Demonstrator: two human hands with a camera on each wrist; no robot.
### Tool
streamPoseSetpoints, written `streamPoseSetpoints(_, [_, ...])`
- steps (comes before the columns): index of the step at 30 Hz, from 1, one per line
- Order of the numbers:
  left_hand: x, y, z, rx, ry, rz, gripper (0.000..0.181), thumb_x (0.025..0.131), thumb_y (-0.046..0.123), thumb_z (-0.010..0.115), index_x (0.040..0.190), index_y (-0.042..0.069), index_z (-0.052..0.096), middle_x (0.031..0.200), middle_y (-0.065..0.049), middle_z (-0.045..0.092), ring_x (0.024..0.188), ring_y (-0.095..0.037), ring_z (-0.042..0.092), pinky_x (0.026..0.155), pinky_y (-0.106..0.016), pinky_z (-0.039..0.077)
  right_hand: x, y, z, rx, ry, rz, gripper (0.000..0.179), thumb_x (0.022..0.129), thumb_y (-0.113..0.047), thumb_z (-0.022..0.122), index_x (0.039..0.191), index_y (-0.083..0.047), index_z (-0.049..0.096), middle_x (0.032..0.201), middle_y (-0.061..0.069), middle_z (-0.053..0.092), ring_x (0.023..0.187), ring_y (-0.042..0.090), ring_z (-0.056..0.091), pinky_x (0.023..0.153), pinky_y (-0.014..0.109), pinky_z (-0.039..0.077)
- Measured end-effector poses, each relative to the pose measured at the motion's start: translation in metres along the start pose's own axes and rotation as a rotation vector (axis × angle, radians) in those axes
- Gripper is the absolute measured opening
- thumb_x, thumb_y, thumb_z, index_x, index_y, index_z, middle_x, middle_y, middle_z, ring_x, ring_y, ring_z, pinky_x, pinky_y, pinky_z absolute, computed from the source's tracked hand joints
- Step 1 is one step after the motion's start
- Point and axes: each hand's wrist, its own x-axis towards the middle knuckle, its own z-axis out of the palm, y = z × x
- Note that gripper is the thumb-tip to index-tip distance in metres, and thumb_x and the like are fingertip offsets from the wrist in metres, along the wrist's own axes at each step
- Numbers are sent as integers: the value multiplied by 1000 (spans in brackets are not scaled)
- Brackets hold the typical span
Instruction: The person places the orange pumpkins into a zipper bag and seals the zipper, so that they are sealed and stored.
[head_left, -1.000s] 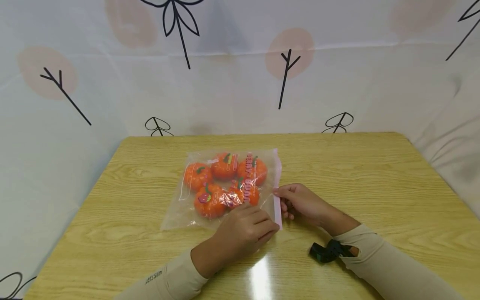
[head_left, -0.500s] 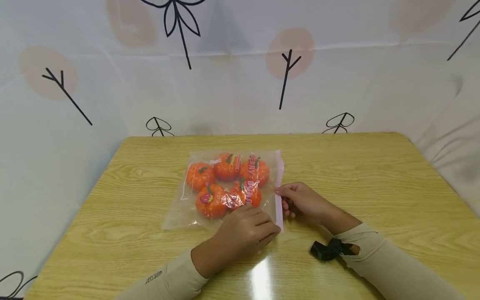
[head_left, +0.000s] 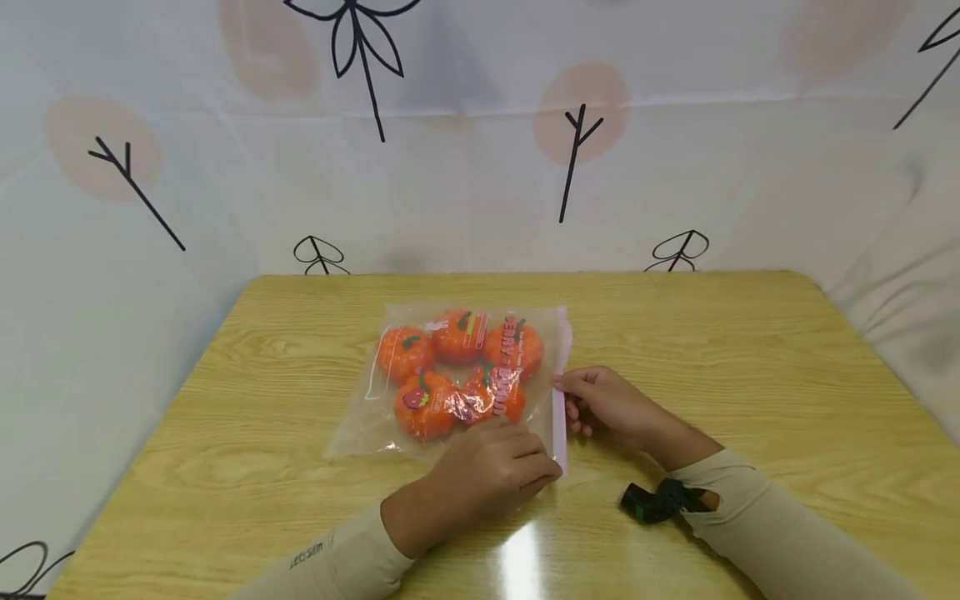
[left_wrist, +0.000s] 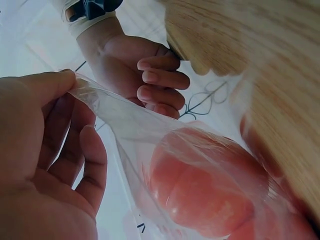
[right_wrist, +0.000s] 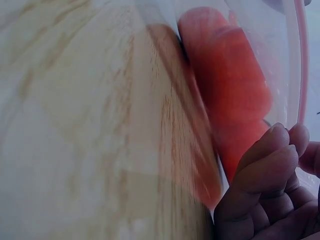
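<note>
A clear zip bag [head_left: 360, 429] with pink print and a pink sealing strip lies on the wooden table, its strip facing right. Inside it are several orange toy pumpkins [head_left: 425, 406] with green stems, also showing as large orange shapes in both wrist views. My left hand [head_left: 487, 467] pinches the strip's near corner between thumb and forefinger; in the left wrist view the bag's film [left_wrist: 125, 110] stretches away from that pinch. Farther along the strip, around its middle, my right hand [head_left: 611, 404] pinches the pink edge [right_wrist: 303, 65] with thumb and forefinger, its other fingers loosely curled.
The wooden table [head_left: 750, 358] extends around the bag on every side. A pale cloth [head_left: 465, 192] with plant drawings hangs behind it. On the right wrist sits a black strap mount [head_left: 660, 500] near the tabletop.
The bag's strip end has shifted slightly right and toward me, and the near corner sits a little lower. Both hands keep their pinches and have barely moved.
</note>
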Motion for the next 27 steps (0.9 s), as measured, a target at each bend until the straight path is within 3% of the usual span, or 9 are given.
streamPoseSetpoints(22, [2, 4, 0, -11, -25, 23, 4, 84, 21, 79, 85, 23, 76, 78, 13, 66, 70, 0, 60, 71, -13, 49, -2, -1, -1, 27, 53, 15, 38, 107, -31, 43, 76, -11, 54, 65, -3, 52, 55, 9, 52, 52, 24, 44])
streamPoseSetpoints(27, [2, 6, -1, -24, -55, 17, 4, 84, 21, 79, 86, 22, 76, 79, 13, 67, 71, 0, 61, 72, -13, 49, -2, -2, -2, 20, 54, -5, 38, 107, -31, 44, 77, -11, 53, 65, -3, 52, 55, 9, 52, 51, 24, 44])
